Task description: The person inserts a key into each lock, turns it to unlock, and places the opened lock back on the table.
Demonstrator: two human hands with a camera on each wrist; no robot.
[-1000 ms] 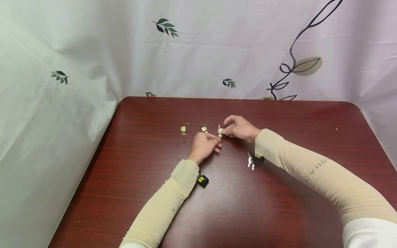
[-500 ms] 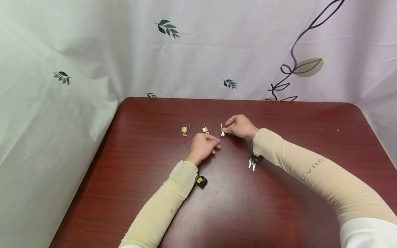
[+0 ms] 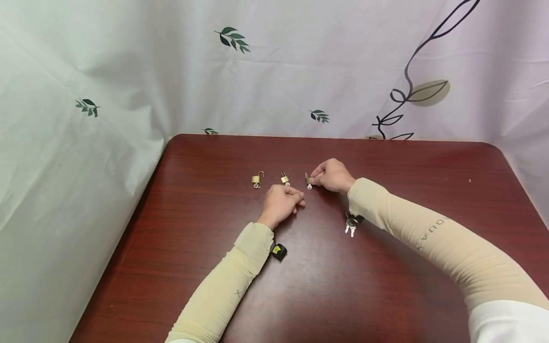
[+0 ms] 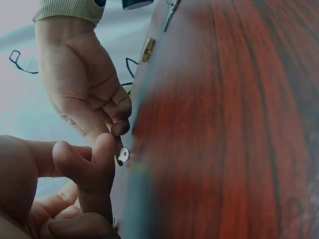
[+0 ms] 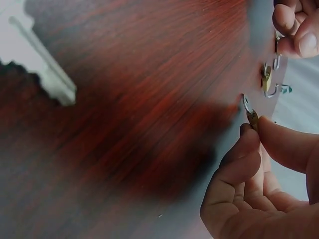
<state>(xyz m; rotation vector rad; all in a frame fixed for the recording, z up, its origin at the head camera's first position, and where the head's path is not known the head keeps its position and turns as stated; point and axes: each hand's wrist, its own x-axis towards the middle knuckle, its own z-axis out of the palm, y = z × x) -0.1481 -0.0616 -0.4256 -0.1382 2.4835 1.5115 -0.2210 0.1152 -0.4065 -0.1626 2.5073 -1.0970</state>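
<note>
Near the far side of the table, my right hand [image 3: 333,176] pinches a small brass padlock [image 3: 309,181] between thumb and fingertips. Its shackle points away and a key [image 5: 246,103] sticks out of its near end. My left hand [image 3: 280,202] is just to the left and nearer, fingers loosely bent, with nothing seen between them. The key's round head [image 4: 124,154] shows just past its fingertips in the left wrist view. Beyond the left hand lies a second padlock [image 3: 285,179] with a key, partly hidden. Farther left lies a third padlock [image 3: 256,179], shackle open, key in it.
Loose keys [image 3: 350,228] lie beside the right wrist's black camera; one key [image 5: 45,64] looms blurred in the right wrist view. A brass piece [image 4: 148,50] sits beyond the right hand. A patterned curtain [image 3: 274,71] hangs behind the table [image 3: 364,286].
My right hand has shifted the padlock slightly right, away from my left fingertips, which were at its key a second ago. The left hand has hardly moved since.
</note>
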